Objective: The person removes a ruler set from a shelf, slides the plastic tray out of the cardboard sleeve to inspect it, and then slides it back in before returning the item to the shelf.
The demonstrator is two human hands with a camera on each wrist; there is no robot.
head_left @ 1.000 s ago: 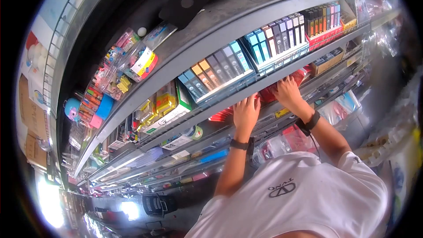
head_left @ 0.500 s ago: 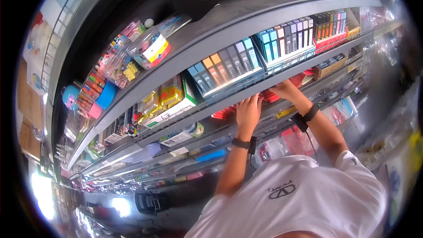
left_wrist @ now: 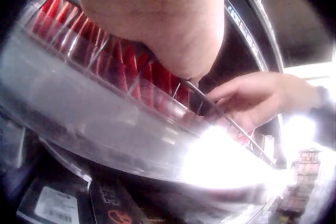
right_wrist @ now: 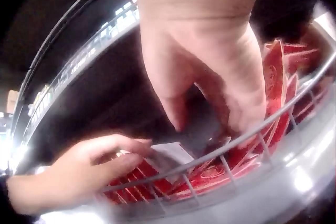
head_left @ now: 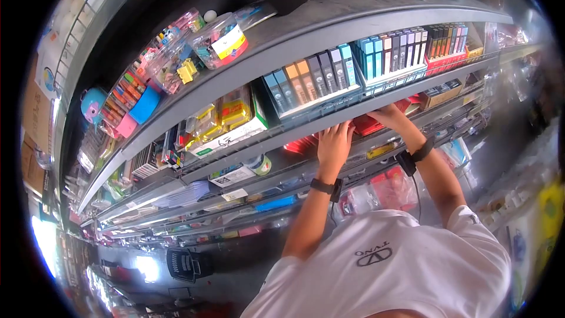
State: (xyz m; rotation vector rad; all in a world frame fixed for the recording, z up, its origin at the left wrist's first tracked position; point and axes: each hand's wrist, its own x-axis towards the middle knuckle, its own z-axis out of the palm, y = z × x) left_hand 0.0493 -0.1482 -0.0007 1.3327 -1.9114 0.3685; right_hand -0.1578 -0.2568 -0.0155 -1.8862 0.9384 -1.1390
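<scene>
Head: left hand [head_left: 333,144] and right hand [head_left: 391,116] reach into shelf [head_left: 288,168] of red packs [head_left: 365,125]. Left wrist: palm over packs behind rail [left_wrist: 194,88]. Right wrist: right hand pinches grey pack [right_wrist: 197,129] among red packs, left fingers [right_wrist: 126,142] straight, touching it; lift straight, clear of rail, I'd say

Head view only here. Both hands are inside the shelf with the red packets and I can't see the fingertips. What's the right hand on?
Observer: In the right wrist view, the right hand pinches a flat grey pack between thumb and fingers, among the upright red packets.
Operator: And the left?
Observer: The left hand holds nothing. Its straight fingertips touch the pale end of that same grey pack.
</scene>
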